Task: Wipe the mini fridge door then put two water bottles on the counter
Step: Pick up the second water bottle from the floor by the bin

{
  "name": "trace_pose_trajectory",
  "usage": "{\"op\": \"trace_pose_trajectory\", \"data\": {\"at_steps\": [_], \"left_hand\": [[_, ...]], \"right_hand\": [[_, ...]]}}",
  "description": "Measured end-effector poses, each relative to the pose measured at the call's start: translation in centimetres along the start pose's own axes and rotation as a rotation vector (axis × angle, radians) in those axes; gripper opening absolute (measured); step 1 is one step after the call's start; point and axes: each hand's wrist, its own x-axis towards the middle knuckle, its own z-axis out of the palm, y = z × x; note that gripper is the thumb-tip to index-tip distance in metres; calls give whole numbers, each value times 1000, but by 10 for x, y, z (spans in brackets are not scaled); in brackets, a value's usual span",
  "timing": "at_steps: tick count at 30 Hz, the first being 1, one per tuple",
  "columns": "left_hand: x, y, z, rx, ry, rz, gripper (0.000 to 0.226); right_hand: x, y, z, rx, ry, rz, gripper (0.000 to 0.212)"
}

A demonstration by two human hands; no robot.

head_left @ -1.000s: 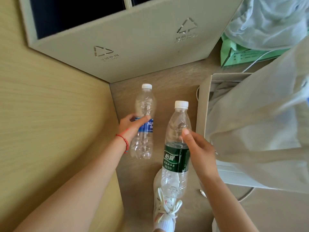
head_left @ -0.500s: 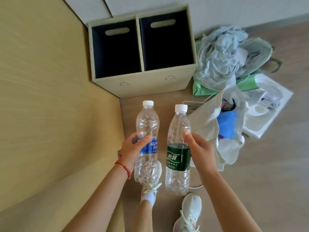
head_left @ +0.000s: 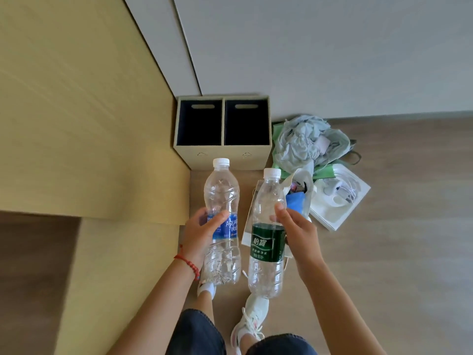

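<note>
Wood-look floor beside pale yellow cabinet panels. Left hand wrapped round blue-label bottle, right hand round green-label bottle, both upright, side by side, apart, above shoes. Probably mid-carry; next, finding counter and setting both down upright.

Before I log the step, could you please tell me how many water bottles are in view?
2. The clear plastic blue-labelled bottle is in the left hand; the clear plastic green-labelled bottle is in the right hand. None visible elsewhere.
</note>
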Motion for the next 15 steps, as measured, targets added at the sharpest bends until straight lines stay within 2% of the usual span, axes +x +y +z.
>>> {"op": "trace_pose_trajectory", "data": {"at_steps": [6, 12, 15], "left_hand": [[-74, 22, -3, -29, 11, 36, 39], [-130, 45, -25, -28, 36, 121, 57], [-155, 52, -40, -51, 38, 150, 49]], "right_hand": [[-70, -24, -9, -7, -45, -51, 15], [-127, -41, -12, -2, -39, -128, 20], [-155, -46, -9, -15, -28, -162, 22]]}}
